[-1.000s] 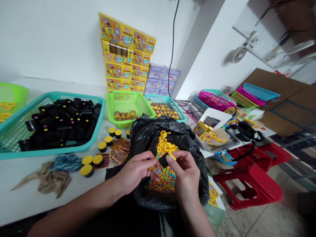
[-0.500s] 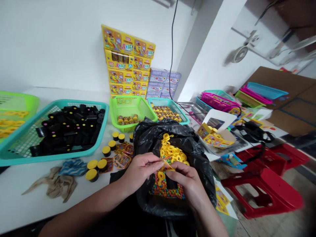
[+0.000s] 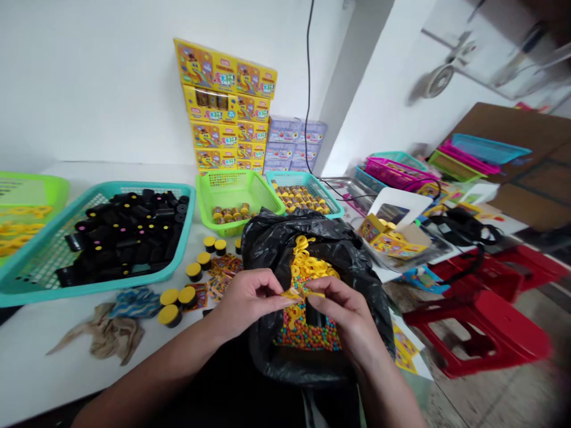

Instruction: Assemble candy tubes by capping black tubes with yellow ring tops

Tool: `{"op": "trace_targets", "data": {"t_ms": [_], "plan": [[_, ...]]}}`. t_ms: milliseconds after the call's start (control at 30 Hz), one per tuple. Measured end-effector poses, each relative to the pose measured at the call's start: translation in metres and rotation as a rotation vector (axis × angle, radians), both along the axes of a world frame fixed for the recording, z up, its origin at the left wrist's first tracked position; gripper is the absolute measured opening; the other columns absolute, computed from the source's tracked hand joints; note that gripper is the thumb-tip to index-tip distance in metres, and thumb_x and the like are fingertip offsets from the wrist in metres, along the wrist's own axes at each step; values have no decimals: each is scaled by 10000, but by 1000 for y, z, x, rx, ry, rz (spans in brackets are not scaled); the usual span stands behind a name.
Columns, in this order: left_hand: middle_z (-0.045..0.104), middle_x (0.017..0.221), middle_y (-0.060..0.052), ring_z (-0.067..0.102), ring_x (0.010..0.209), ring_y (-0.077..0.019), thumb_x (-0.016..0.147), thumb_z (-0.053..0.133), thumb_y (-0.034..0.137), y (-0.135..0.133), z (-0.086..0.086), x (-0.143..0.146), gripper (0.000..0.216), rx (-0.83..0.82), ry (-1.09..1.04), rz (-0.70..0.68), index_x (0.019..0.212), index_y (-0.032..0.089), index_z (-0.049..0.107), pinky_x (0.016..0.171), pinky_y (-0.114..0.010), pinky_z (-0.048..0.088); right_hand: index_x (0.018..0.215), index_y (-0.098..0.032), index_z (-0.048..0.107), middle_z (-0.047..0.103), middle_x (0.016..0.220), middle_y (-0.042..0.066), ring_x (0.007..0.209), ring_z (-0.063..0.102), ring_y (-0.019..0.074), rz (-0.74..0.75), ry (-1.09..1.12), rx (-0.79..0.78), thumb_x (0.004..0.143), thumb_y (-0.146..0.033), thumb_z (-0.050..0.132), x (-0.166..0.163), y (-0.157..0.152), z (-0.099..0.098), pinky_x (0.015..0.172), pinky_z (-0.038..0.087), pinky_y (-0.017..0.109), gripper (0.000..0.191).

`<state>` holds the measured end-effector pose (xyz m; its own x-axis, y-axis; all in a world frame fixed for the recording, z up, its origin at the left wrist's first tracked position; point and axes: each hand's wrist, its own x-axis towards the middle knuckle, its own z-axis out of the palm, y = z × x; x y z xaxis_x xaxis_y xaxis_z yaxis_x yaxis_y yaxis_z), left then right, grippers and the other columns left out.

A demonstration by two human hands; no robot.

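Note:
My left hand and my right hand meet over an open black plastic bag at the table's front edge. The left fingers pinch a small yellow printed slip. My right hand grips a small black tube with a yellow top, and its fingertips touch the same slip. Inside the bag lie many coloured candy beads and several yellow plastic rings.
A teal basket of black tubes stands at left, with yellow-capped tubes and printed cards before it. A cloth lies near the front. Green and teal baskets and stacked yellow boxes stand behind. Red stools are on the right.
The hands have closed together over the bag. The slip has moved from low by the beads up between both hands' fingertips, at the black tube's top. The camera shifted slightly.

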<state>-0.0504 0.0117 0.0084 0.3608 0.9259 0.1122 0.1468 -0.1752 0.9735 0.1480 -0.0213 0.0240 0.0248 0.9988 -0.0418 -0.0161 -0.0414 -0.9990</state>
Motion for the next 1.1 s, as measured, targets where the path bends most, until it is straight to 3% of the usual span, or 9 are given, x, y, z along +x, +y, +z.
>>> {"op": "trace_targets", "data": {"t_ms": [100, 200, 400, 567, 767, 1100], "plan": [[571, 641, 10, 466, 566, -99, 733, 795, 354, -1, 0, 0, 268, 103, 58, -30, 655, 156, 632, 525, -220, 326, 840, -217, 765, 698, 799, 28, 719, 580, 179, -111, 133, 76, 687, -350, 795, 1, 0, 8, 656, 447, 292, 205], [574, 658, 6, 486, 575, -100, 752, 787, 333, -3, 0, 0, 247, 210, 90, -67, 665, 161, 633, 536, -221, 346, 838, -224, 764, 693, 799, 20, 723, 580, 175, -81, 203, 121, 695, -344, 788, -2, -1, 12, 684, 448, 304, 189], [605, 711, -14, 544, 642, -122, 800, 751, 324, -6, -1, -3, 218, 299, 94, -142, 697, 163, 644, 604, -243, 398, 816, -222, 759, 685, 777, 2, 706, 574, 161, -23, 215, 65, 695, -335, 798, -12, 1, 8, 677, 444, 294, 170], [590, 699, -2, 522, 623, -117, 785, 762, 357, -5, 1, -3, 208, 176, 48, -112, 764, 161, 693, 570, -238, 378, 802, -209, 755, 665, 689, -10, 613, 542, 135, -25, 214, 26, 693, -348, 814, -15, 2, 1, 591, 413, 266, 187], [537, 677, 29, 467, 609, -99, 766, 764, 355, -6, 2, 1, 220, -92, -29, -205, 818, 149, 705, 559, -221, 355, 784, -204, 741, 656, 682, -19, 608, 535, 114, -100, 240, 68, 669, -319, 842, -20, 1, -4, 580, 412, 238, 191], [413, 618, 61, 358, 594, -92, 731, 766, 388, -7, 2, 8, 296, -185, -65, -201, 723, 142, 602, 544, -233, 267, 792, -238, 734, 654, 690, -44, 612, 540, 96, -201, 76, 301, 676, -207, 835, -28, -5, -5, 593, 430, 217, 157]]}}
